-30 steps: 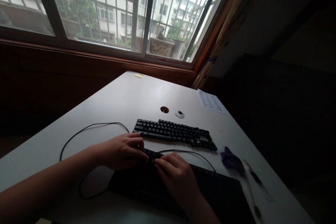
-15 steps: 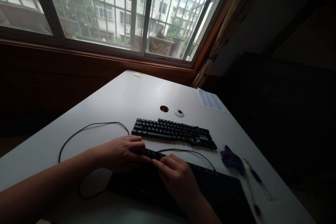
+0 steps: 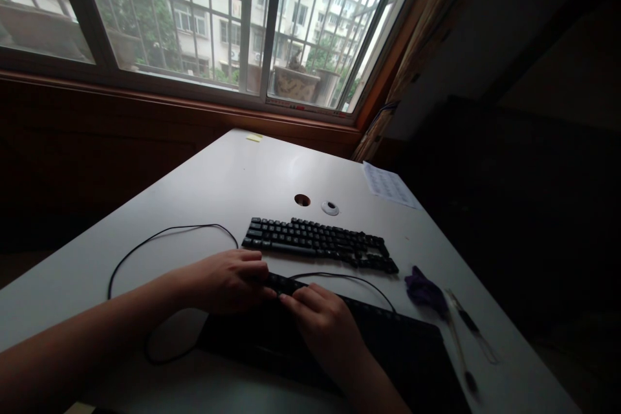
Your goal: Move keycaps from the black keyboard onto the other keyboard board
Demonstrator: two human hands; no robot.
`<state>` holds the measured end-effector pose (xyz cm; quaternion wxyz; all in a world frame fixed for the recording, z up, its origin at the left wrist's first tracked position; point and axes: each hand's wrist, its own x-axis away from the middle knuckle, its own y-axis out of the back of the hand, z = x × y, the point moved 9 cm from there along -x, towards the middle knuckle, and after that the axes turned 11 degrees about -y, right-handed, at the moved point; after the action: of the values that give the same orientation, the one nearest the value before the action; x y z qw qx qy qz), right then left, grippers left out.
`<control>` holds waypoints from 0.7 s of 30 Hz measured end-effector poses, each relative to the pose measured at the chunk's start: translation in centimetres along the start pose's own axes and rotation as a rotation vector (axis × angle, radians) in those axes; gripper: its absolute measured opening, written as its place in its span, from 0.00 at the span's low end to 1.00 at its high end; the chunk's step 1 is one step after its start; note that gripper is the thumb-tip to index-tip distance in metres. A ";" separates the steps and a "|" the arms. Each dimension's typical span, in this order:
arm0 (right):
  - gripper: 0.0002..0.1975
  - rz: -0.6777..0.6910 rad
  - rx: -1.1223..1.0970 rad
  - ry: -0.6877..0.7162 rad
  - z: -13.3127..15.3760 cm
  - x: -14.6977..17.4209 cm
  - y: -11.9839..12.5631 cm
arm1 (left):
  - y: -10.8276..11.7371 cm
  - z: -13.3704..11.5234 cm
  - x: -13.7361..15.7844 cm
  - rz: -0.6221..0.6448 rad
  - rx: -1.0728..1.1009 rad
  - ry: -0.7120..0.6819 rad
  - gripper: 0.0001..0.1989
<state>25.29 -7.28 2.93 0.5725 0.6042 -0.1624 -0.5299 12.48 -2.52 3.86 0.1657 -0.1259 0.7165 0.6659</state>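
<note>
A dark keyboard (image 3: pixel 402 352) lies near me, its key area mostly lost in shadow. My left hand (image 3: pixel 230 281) is at its far edge, fingers curled over the top row and the index finger pointing right. Close beside it, my right hand (image 3: pixel 323 320) has its fingers pressed together on the same row; whatever is between them is too small or hidden. The two sets of fingertips almost meet. Beyond the keyboard, many black keycaps (image 3: pixel 315 239) are laid out in rows in keyboard order, with a gap toward the right.
On the right lie a purple cloth (image 3: pixel 424 291), a thin brush (image 3: pixel 458 352) and a wire-looped tool (image 3: pixel 473 323). A black cable (image 3: pixel 160 233) curves on the left. Farther back are a round table hole (image 3: pixel 302 200), a white ring cover (image 3: pixel 330 207) and a printed sheet (image 3: pixel 391 184).
My left index finger has drawn back slightly from the right fingertips. Both hands otherwise stay at the same spot on the keyboard, and the view has shifted a little.
</note>
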 end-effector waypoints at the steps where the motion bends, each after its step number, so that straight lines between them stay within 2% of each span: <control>1: 0.09 -0.002 -0.006 0.005 0.0 0.0 0.0 | 0.1 0.0 0.1 -0.008 0.007 -0.002 0.04; 6: 0.08 -0.003 -0.015 0.005 0.0 0.1 0.0 | 0.4 -0.1 0.1 -0.028 0.013 -0.011 0.11; 11: 0.07 -0.014 -0.015 0.012 0.0 0.1 -0.1 | 0.5 -0.1 0.0 -0.039 -0.008 -0.014 0.09; 21: 0.10 -0.042 -0.034 0.021 0.0 0.0 0.4 | 0.2 0.2 0.5 -0.048 0.025 0.012 0.15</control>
<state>25.46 -7.42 3.29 0.5732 0.6031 -0.1348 -0.5381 11.95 -2.29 3.86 0.1789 -0.1449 0.7224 0.6520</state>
